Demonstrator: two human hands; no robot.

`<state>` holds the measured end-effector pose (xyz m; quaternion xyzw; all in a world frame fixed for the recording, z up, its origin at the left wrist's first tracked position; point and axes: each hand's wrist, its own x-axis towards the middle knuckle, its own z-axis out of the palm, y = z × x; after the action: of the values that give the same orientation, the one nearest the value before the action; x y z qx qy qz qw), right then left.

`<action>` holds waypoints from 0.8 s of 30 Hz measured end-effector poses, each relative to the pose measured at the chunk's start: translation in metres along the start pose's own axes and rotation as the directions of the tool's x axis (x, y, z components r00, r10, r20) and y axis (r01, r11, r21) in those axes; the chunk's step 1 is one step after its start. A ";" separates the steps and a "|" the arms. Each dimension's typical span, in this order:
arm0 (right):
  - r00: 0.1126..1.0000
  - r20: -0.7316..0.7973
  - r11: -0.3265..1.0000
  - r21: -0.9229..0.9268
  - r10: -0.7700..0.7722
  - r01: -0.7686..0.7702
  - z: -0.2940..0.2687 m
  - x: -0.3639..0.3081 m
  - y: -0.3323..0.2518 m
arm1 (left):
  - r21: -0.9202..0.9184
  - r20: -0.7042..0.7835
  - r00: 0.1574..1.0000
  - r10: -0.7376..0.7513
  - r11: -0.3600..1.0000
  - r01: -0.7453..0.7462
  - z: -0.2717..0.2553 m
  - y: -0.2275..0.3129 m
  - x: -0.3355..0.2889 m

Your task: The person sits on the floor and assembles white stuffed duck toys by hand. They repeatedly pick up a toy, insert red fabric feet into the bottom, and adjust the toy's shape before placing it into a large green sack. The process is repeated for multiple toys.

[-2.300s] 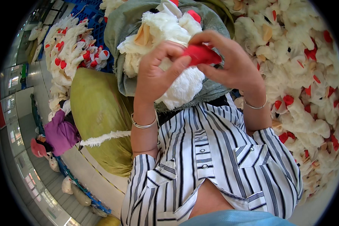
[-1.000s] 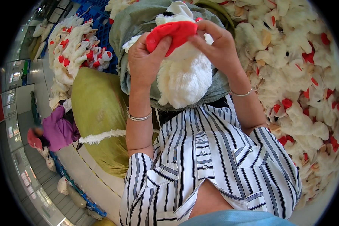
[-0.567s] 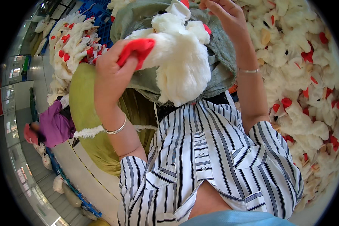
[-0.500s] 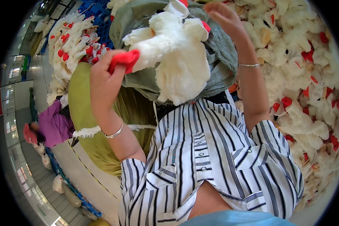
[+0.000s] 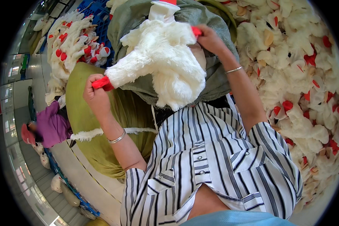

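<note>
A limp white plush toy skin [image 5: 154, 56] with red limb ends is stretched out between my two hands over a grey-green cloth sack [image 5: 135, 17]. My left hand [image 5: 96, 90] is closed in a pinch on the red tip of one furry limb. At the other side, my right hand [image 5: 210, 38] grips the red tip of the opposite limb. The skin's smooth white, red-tipped part points away from me at the top. Its furry body hangs down near my striped shirt.
A large pile of similar white and red plush skins [image 5: 293, 86] fills the right side. Another heap [image 5: 69, 41] lies at the far left beside a blue plastic crate [image 5: 101, 19]. An olive sack [image 5: 90, 124] stands by my left arm. A person in purple [image 5: 53, 126] is farther left.
My right hand has come down onto the skin's right limb and now holds its red tip. My left hand has moved down and left, drawing its limb straight.
</note>
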<state>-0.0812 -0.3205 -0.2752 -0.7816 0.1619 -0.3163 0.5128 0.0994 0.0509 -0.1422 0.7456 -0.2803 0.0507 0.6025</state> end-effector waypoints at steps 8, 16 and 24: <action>0.994 -0.092 0.856 0.508 -0.052 0.092 -0.049 -0.011 -0.144 | -0.066 -0.204 0.979 -0.026 0.998 0.013 0.001 0.004 0.041; 0.996 -0.087 0.890 0.454 0.002 0.038 -0.036 -0.028 -0.146 | -0.077 0.331 0.860 0.389 0.919 -0.386 0.100 0.090 -0.006; 0.994 -0.099 0.834 0.543 -0.045 0.092 -0.028 -0.035 -0.175 | -0.230 0.486 0.853 0.193 0.969 -0.088 0.151 0.118 -0.021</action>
<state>-0.1386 -0.2460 -0.1206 -0.5943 0.0575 -0.3993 0.6958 -0.0143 -0.0950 -0.0889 0.6459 -0.4857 -0.1301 0.5744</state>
